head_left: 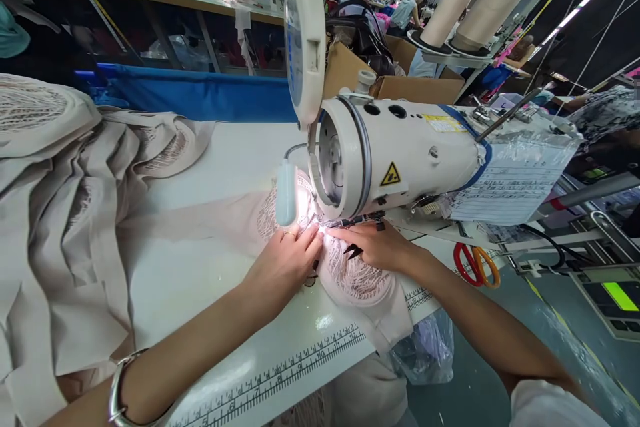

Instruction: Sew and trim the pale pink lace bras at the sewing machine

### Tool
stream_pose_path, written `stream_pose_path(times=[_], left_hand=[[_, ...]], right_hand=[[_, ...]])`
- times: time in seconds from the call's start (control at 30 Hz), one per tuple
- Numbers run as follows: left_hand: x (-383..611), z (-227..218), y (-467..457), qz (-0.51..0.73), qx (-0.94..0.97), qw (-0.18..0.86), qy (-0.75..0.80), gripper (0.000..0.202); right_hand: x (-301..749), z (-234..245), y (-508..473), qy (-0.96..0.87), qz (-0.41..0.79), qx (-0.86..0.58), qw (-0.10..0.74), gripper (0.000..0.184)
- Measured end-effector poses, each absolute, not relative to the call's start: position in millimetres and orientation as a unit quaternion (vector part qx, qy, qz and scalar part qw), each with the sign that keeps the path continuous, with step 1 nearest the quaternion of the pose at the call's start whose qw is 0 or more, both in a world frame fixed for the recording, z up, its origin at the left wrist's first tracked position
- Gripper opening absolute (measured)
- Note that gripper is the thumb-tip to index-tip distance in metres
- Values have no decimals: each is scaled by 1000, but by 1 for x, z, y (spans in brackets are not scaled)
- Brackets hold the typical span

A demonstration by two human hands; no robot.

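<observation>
A pale pink lace bra (357,277) lies under the head of a white sewing machine (400,147), lit brightly at the needle area. My left hand (287,257) is closed on the fabric just left of the needle, fingertips pressed together on it. From the right, my right hand (373,243) reaches in with its index finger stretched to the lit spot. Its other fingers curl round a small dark pointed tool (353,251), whose kind I cannot make out. The needle itself is hidden by glare and fingers.
Stacked pale pink bra pieces (65,213) cover the table's left side. A printed ruler (280,373) runs along the front edge. Red- and orange-handled scissors (475,265) hang at the right. Thread cones (453,7) stand behind; a cardboard box (420,88) and co-workers are farther back.
</observation>
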State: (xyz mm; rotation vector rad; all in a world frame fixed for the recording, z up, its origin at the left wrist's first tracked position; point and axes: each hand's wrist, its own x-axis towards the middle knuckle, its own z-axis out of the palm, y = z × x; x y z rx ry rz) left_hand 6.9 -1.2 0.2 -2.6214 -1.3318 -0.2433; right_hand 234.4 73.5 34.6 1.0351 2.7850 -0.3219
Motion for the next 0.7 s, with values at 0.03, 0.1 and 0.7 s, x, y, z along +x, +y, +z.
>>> stream_pose_path(times=[0.03,0.1,0.7], left_hand=[[5,1,1,-91,-885,88,-447,49],[0,4,5,-109,-889,69,-439,49],[0,2,12,-135,-878,123,-442,39]], right_hand=[[233,36,72,929,-102,347,71,74],[232,37,70,932,-92,346,56,71],[226,5,72,873,-106,471,-71,13]])
